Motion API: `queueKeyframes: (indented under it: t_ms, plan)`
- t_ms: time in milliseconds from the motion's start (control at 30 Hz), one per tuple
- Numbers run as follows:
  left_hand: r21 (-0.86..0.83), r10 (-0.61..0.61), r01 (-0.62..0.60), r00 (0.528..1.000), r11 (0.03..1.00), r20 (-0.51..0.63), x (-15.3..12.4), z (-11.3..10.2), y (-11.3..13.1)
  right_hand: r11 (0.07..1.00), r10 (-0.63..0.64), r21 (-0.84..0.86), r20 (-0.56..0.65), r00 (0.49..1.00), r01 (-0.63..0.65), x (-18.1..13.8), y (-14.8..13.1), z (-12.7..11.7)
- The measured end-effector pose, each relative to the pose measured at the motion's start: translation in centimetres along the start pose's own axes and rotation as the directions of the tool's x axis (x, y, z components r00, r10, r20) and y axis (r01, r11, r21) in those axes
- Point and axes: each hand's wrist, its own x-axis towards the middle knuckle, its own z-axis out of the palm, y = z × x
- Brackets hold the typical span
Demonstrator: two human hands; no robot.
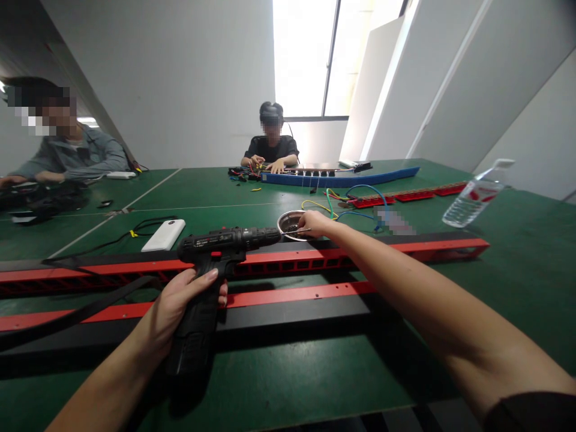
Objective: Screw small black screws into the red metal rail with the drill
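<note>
The left hand (180, 300) is wrapped tight around the grip of the cordless screwdriver (216, 246), whose bit hangs above the red slotted rail (405, 247) without touching it. The right hand (315, 223) reaches into the small metal bowl (282, 219) just beyond the rail, fingers pinched. Whether they grip anything cannot be told. Fastening seems midway, with nothing being driven now.
</note>
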Motion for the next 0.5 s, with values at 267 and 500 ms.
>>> queueKeyframes:
  t_ms: [267, 500]
  plan:
    - [-0.004, -0.003, 0.003, 1.000, 1.000, -0.011, 0.1, 0.2, 0.2, 0.987, 0.046, 0.155, -0.071, 0.996, -0.035, -0.5, 0.9, -0.2]
    - [-0.027, -0.019, 0.019, 1.000, 0.999, -0.009, -0.1, 0.2, 0.2, 0.870, 0.013, 0.487, -0.180, 0.984, 0.077, -2.4, 1.9, -0.7]
